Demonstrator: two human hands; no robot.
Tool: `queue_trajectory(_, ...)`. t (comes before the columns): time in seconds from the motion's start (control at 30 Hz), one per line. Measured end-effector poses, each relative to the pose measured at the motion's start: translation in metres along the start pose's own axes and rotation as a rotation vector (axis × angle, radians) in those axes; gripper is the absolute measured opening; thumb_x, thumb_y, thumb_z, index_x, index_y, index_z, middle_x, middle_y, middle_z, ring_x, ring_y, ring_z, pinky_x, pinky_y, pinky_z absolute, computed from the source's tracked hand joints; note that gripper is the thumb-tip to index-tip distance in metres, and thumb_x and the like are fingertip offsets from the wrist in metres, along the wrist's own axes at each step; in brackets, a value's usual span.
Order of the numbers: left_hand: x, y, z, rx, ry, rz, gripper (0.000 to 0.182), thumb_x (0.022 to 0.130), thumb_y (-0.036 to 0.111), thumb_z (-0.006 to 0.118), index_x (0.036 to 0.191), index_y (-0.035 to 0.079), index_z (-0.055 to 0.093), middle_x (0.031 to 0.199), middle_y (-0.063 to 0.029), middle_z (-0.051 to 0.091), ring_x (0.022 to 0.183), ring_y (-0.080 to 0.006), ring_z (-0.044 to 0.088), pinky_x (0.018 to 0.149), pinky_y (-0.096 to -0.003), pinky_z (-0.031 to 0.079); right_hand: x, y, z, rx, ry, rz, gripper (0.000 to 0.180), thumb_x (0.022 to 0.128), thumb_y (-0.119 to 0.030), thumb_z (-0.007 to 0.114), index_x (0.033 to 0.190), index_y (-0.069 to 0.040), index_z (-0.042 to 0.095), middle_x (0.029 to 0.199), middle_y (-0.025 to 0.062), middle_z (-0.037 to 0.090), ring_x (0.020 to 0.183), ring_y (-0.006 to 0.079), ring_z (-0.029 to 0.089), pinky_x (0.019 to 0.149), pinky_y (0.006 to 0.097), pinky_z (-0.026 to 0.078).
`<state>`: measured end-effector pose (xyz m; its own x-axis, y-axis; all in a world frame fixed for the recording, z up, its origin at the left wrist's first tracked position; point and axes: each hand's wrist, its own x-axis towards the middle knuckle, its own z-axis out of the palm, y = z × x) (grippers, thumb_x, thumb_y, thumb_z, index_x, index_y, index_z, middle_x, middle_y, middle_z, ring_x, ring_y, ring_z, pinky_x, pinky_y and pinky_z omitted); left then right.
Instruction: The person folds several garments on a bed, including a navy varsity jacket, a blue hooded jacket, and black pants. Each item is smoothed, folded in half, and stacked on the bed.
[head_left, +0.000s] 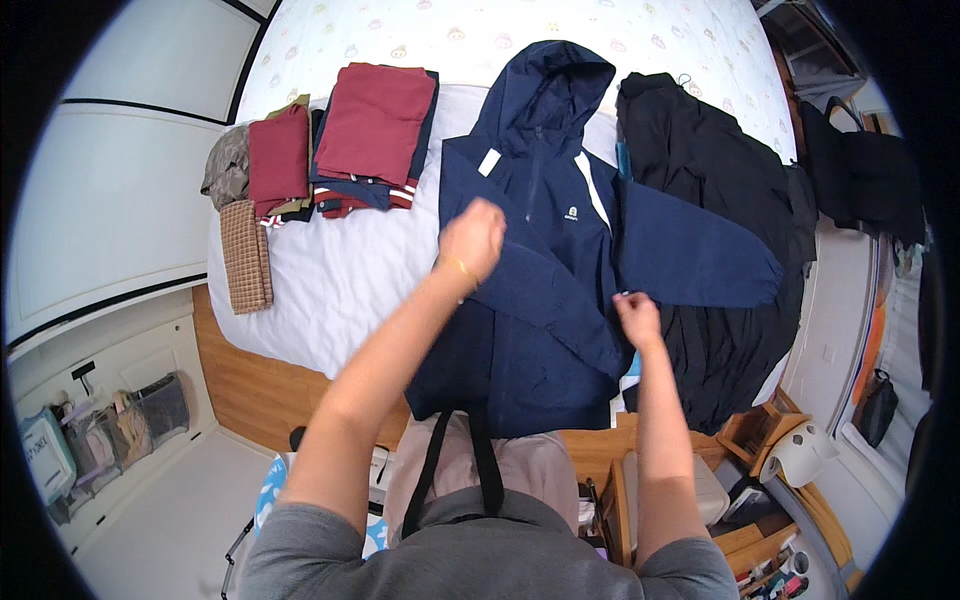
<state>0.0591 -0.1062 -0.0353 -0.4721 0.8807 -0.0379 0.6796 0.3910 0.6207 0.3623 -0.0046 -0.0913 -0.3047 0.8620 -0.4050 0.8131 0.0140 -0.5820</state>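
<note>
A navy hooded jacket (551, 262), zipped, with white shoulder patches, lies front up on the bed before me, its hem hanging toward my lap. One sleeve (544, 300) is folded across the jacket front; the other sleeve (694, 247) stretches right over a black garment (705, 157). Above the folded sleeve's upper part is my left hand (474, 236), fingers curled; whether cloth is between them is unclear. At the jacket's right side edge, just below the outstretched sleeve, my right hand (639, 319) has its fingertips pinched together, seemingly on the fabric.
Folded clothes lie on the white sheet (330, 285) to the left: a maroon-topped stack (375, 124), a smaller maroon piece (279, 157), a camouflage item (227, 166) and a brown checked cloth (246, 256). A wooden bed edge (262, 352) borders the left front. A black bag (862, 176) hangs at right.
</note>
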Motion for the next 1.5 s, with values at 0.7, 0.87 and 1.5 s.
queue_trajectory(0.7,-0.032,-0.092,0.008,0.245,0.131,0.183,0.058,0.078,0.026,0.06,0.128,0.008,0.038,0.14,-0.0141,0.028,0.129,-0.0324,0.026,0.102,-0.0514,0.022,0.02,-0.071,-0.022,0.843,0.004,-0.134,0.016,0.074,0.005,0.056,0.084,-0.005,0.048,0.078,-0.0025,0.053,0.07,0.0061,0.047,0.063,0.0201,0.04)
queue_trajectory(0.87,-0.088,-0.103,0.023,0.572,-0.402,-0.24,0.077,0.082,0.05,0.05,0.14,0.01,0.021,0.147,-0.0031,0.016,0.136,-0.0247,0.013,0.103,-0.0581,0.014,0.088,-0.058,-0.04,0.332,0.03,0.114,0.025,0.076,-0.007,0.066,0.095,-0.001,0.051,0.081,0.0055,0.058,0.075,0.0131,0.055,0.067,0.0263,0.046)
queue_trajectory(1.5,0.025,0.046,0.125,0.336,-0.487,0.212,0.084,0.072,0.058,0.06,0.14,0.037,0.017,0.149,-0.009,-0.003,0.134,-0.0426,-0.004,0.095,-0.0711,0.013,0.028,0.032,-0.205,0.989,1.314,0.332,0.046,0.085,-0.023,0.062,0.111,0.013,0.047,0.116,0.0233,0.051,0.098,0.0294,0.056,0.082,0.0426,0.049)
